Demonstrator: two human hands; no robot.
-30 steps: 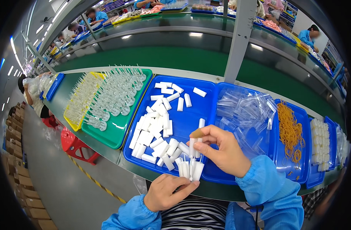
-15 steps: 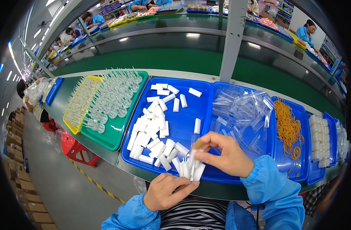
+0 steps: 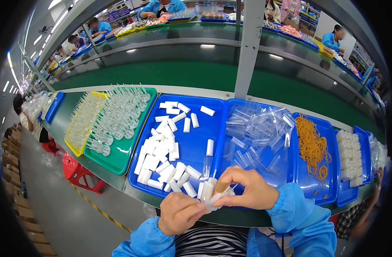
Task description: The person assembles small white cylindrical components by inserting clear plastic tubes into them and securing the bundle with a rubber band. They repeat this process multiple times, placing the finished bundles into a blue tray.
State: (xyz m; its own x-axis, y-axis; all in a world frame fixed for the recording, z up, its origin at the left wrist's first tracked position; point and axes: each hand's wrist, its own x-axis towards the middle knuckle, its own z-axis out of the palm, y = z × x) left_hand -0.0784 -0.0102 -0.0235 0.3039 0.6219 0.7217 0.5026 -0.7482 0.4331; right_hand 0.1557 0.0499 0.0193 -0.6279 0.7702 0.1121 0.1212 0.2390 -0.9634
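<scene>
In front of me, at the near edge of the blue tray, my left hand (image 3: 181, 213) is closed, its fingertips pinching the base of a small cluster of upright white cylinders (image 3: 204, 190). The base is mostly covered by fingers; it looks whitish and translucent. My right hand (image 3: 250, 189) comes in from the right, thumb and forefinger closed on a white cylinder at the cluster's right side, partly hidden. A tan cover sits on one of its fingertips. Many loose white cylinders (image 3: 152, 162) lie in the blue tray (image 3: 191, 147) just beyond.
Right of it, a blue tray holds clear plastic tubes (image 3: 260, 128), then come orange rubber bands (image 3: 311, 143) and stacked whitish pieces (image 3: 349, 156). To the left, a green tray (image 3: 119, 158) holds clear pronged pieces (image 3: 123, 113). A metal post (image 3: 248, 51) rises behind. A red stool (image 3: 78, 173) stands left.
My right hand has lowered its white cylinder from above the cluster down against it. The left hand still grips the base. The whole view has shifted, trays appearing slightly lower and further left.
</scene>
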